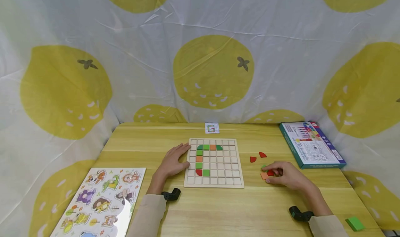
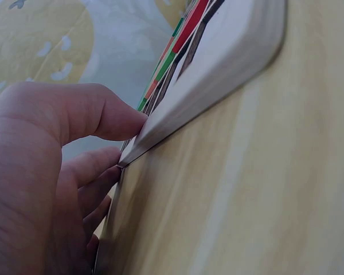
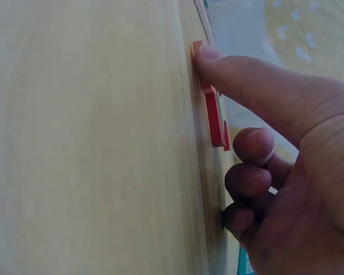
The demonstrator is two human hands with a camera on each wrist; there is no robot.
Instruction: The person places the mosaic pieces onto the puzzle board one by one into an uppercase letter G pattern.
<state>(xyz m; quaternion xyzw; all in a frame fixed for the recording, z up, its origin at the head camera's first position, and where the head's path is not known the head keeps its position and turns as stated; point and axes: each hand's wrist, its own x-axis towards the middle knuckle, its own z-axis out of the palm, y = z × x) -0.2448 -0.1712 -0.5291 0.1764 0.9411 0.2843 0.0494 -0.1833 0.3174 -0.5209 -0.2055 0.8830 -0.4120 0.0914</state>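
Left hand (image 1: 174,162) lies flat, fingers relaxed against the nine o'clock edge of the pale wooden grid board (image 1: 214,162), apparently steadying it. Right hand (image 1: 285,175), at the board's three o'clock, pinches a flat red wooden tile (image 1: 270,173) on the tabletop among loose tiles.

Left hand (image 1: 173,162) flat, fingers (image 1: 182,149) relaxed and extended; right hand (image 1: 285,176) low, fingers (image 3: 241,74) curled, pinching.

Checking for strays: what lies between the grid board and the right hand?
In the head view, only bare table separates the grid board from the right hand; two red pieces lie slightly farther back.
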